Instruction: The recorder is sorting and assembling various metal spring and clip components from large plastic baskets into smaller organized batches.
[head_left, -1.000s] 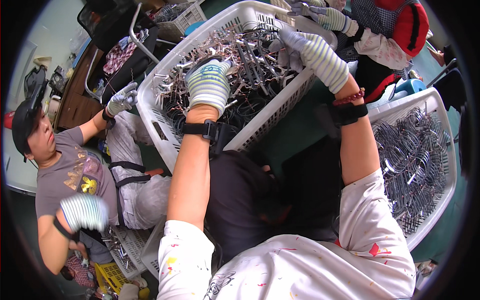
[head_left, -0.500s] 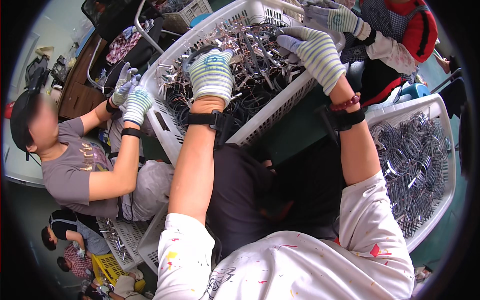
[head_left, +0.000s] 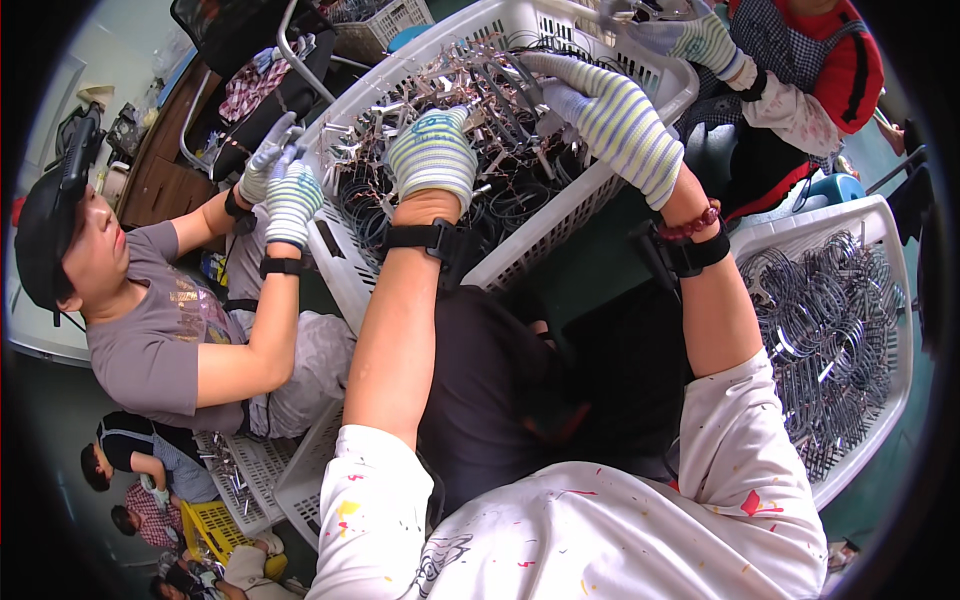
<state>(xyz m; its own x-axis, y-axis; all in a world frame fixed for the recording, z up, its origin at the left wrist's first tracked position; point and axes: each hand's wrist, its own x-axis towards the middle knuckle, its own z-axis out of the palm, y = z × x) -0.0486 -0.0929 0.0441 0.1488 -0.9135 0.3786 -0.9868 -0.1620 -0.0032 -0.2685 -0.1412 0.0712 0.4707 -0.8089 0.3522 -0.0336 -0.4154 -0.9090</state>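
My two hands, in striped knit gloves, are over a white plastic basket (head_left: pixel 545 225) heaped with dark looped cables (head_left: pixel 500 215) that have silvery metal pieces and thin copper-coloured ends. Over the middle of the heap, my left hand (head_left: pixel 432 155) is closed with its fingers curled down; whatever they grip is hidden beneath the glove. My right hand (head_left: pixel 620 125) reaches in over the basket's right side. Its fingers and thumb come together on a dark cable (head_left: pixel 515 85) at the top of the heap.
A second white basket (head_left: pixel 890 380) holding coiled dark cables stands at my right. On the left a gloved co-worker (head_left: pixel 160 320) sits close by the basket. Another person's gloved hand (head_left: pixel 700 45) is beyond its far right end. A chair (head_left: pixel 290 70) stands at the far left.
The dark loop that showed around my left hand's fingers is no longer visible there. My right hand has shifted slightly left and inward. The left co-worker's hands moved a little nearer the basket.
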